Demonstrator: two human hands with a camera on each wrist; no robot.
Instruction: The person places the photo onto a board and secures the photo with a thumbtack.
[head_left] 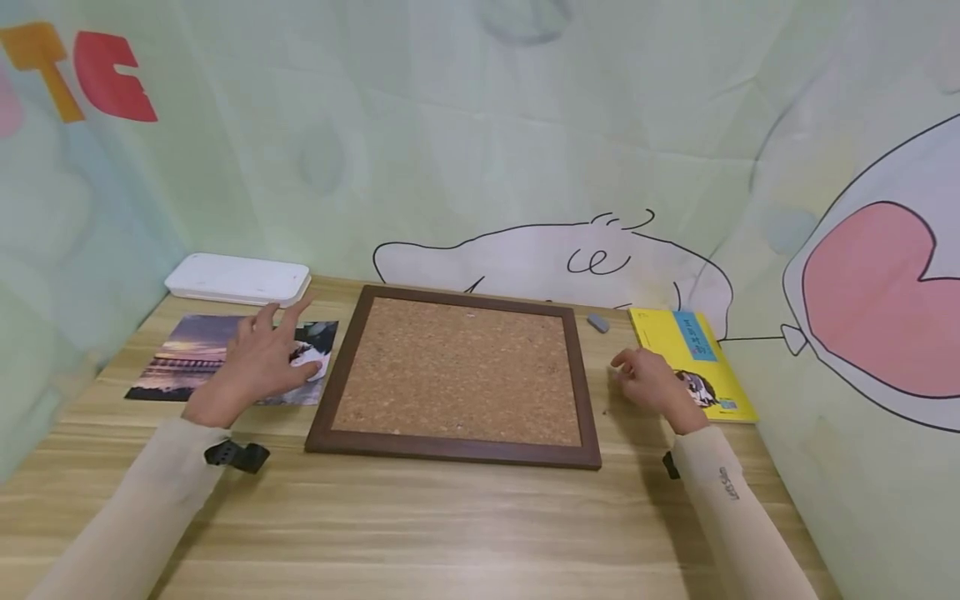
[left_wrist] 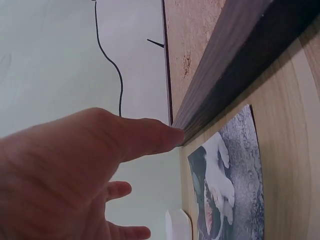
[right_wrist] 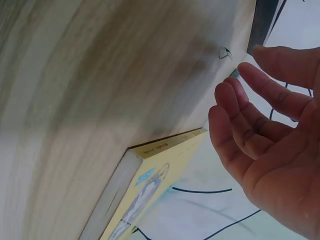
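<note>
Your left hand (head_left: 258,358) hovers low over the photos (head_left: 225,358), fingers spread wide and nearly straight, holding nothing. The photos lie flat under those fingers, long axis running left to right along the table (head_left: 450,517), near edge parallel to the table's front. The black-and-white photo (left_wrist: 230,185) sits right under your thumb side; in the left wrist view its long edge runs alongside the board's dark frame. Your fingertips point away from you towards the white box (head_left: 238,279), which sits just beyond them. Your thumb (left_wrist: 150,135) reaches out towards the frame of the corkboard (head_left: 457,371); whether it touches, I cannot tell.

The corkboard lies flat between your two hands, wider than deep, its long sides crossing in front of you.

Your right hand (head_left: 652,383) hangs relaxed just right of the board's frame, fingers loosely bent and apart, palm empty. The yellow book (head_left: 693,362) lies right beside it on the outer side, spine pointing away from you and slightly angled. A small pin (right_wrist: 225,53) lies on the wood just ahead of the fingertips (right_wrist: 250,72). A grey eraser (head_left: 597,322) rests further beyond them, near the wall.

Both forearms come in from the near edge, sleeves down to the wrists.
</note>
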